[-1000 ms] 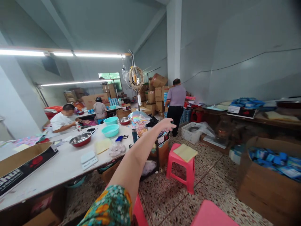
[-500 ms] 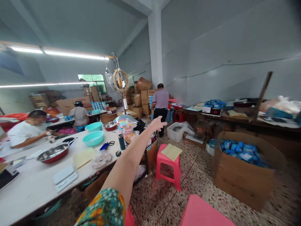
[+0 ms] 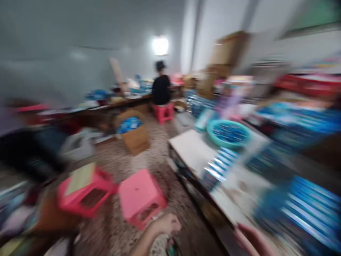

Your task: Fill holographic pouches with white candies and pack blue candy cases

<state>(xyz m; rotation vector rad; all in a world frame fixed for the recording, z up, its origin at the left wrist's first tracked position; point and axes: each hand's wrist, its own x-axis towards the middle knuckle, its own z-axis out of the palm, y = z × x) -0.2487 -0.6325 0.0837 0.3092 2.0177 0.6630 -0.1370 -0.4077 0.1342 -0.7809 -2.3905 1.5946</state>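
Note:
My left hand (image 3: pixel 168 224) is low in the middle of the head view, over the floor beside a pink stool (image 3: pixel 138 192). Its fingers look curled in, and no object shows in them. At the bottom right, my right hand (image 3: pixel 249 238) is partly cut off by the frame, at the near edge of a white table (image 3: pixel 186 144). Motion smears its fingers. On that table stand rows of blue-and-white packs (image 3: pixel 222 165), and farther off a turquoise basin (image 3: pixel 229 145) full of small blue items. More blue packs (image 3: pixel 314 209) are stacked at the right.
A second pink stool (image 3: pixel 89 190) with a yellowish sheet on it stands at the left. Beyond is a cardboard box (image 3: pixel 136 139) with blue packs inside. A person in black (image 3: pixel 161 89) sits on a pink stool at the back. Dark trousers of another person (image 3: pixel 23 153) show at far left.
The view has swung to the right and blurred. My outstretched, pointing arm has come down low. A second hand now shows at the bottom right, and the other table has left the view.

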